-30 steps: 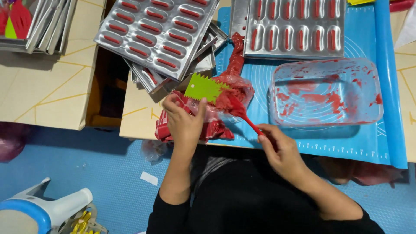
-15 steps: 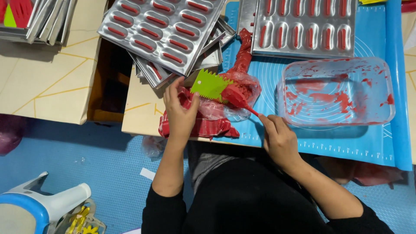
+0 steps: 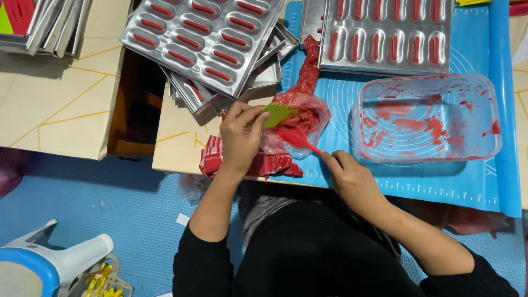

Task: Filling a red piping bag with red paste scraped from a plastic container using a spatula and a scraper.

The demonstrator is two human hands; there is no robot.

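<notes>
My left hand [image 3: 240, 136] grips a green plastic scraper [image 3: 278, 114] and presses it against a clear piping bag [image 3: 308, 113] full of red batter. That bag's twisted tail [image 3: 308, 66] runs up toward the moulds. My right hand [image 3: 352, 179] holds the handle of a red spatula [image 3: 297, 140], whose blade is inside the bag's mouth. A red-and-white striped cloth [image 3: 264, 164] lies under the bag at the table's front edge.
A clear plastic tub [image 3: 426, 118] smeared with red batter sits on a blue silicone mat [image 3: 495, 181]. Metal mould trays with red strips lie stacked at top middle [image 3: 206, 38] and top right [image 3: 388, 36]. More trays stand at far left [image 3: 47, 25]. A blue-and-white stool [image 3: 49, 264] is on the floor.
The view has shifted slightly. My left hand has turned the green scraper down against the bag, and my right hand has pushed the spatula deeper into the bag.
</notes>
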